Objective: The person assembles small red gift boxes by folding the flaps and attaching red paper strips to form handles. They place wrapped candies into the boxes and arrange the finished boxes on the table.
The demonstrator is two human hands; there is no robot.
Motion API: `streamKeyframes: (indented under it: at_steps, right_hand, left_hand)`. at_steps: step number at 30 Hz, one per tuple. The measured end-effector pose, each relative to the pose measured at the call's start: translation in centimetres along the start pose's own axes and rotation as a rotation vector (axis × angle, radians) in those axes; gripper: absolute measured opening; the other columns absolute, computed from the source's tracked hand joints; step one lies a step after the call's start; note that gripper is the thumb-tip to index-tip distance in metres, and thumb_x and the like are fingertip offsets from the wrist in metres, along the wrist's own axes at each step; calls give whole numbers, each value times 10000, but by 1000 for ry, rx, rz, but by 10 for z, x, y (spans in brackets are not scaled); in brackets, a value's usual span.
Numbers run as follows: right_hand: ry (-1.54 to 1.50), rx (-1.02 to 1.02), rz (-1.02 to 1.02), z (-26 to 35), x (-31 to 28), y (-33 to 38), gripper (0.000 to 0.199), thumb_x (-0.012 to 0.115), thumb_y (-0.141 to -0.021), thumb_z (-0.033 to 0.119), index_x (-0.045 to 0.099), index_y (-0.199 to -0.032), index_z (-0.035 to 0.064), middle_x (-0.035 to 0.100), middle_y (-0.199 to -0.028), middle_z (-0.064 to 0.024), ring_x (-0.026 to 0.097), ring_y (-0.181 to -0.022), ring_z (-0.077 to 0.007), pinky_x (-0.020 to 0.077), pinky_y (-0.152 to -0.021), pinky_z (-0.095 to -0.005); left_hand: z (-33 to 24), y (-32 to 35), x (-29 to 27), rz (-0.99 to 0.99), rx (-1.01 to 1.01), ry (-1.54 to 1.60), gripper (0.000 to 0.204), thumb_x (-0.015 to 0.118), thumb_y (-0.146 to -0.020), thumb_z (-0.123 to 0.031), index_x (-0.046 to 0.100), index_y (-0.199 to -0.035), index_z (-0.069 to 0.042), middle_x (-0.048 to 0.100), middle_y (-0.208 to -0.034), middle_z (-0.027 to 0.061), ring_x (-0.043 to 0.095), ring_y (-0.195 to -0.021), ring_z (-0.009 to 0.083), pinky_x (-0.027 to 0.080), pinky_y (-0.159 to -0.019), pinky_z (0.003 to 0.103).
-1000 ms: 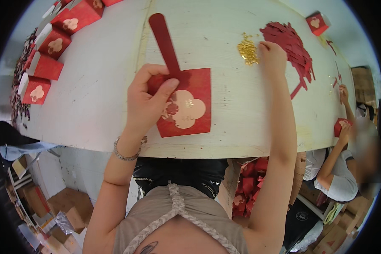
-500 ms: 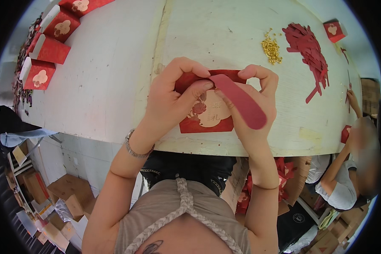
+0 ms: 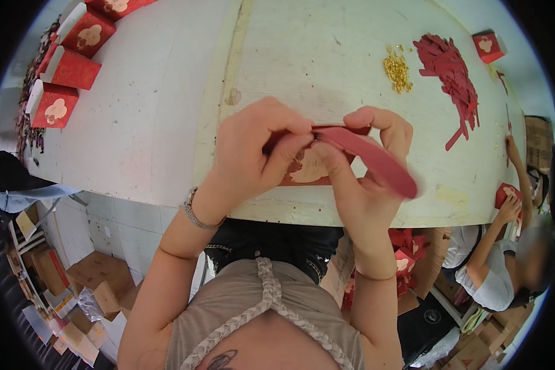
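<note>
red strip pinched against a flat card box

head view: at the centre of the frame we held a flat red card box [image 3: 308, 172] with a pale flower cutout, low over the white table [image 3: 166, 123]. our left hand [image 3: 253, 154] had its fingers curled and pressed together, pinching the box's top edge. our right hand [image 3: 364, 179] nipped one end of a long red strip [image 3: 376, 161] between thumb and forefinger, right at that edge. the strip looked light, thin and bendy, so we judged it best gripped near the end. at the upper right lay more red strips [image 3: 450, 68] and gold fasteners [image 3: 398, 71]; at the upper left, folded red boxes [image 3: 61, 68].
</note>
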State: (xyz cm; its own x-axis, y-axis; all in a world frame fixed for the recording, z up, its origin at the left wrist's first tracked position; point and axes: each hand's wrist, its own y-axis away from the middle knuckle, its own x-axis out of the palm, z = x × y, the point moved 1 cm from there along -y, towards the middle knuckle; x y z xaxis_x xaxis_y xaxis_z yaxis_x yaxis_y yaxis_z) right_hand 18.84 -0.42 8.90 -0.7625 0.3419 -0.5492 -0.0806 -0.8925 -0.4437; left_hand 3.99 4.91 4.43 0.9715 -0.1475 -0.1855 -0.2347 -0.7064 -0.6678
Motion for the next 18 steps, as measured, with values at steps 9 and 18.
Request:
streamKeyframes:
  at_steps: [9, 18]
  right_hand:
    - [-303, 157, -43, -10, 6, 0, 221, 754, -683, -3, 642, -867, 45, 591, -961, -56, 558, -875, -177, 448, -764, -276]
    - [-357, -6, 4, -25, 4, -5, 219, 782, -640, 7, 632, -784, 76, 629, -778, -21, 583, -736, -176, 466, -642, -290]
  left_hand:
    - [-13, -4, 1, -101, -110, -1, 152, 679, -770, -17, 610, -899, -56, 627, -717, 55, 592, -568, 168, 462, -502, 264]
    - [-37, -83, -27, 471, 513, -800, 383, 663, -574, -73, 699, -955, -87, 620, -802, 34, 586, -613, 174, 440, -495, 233]
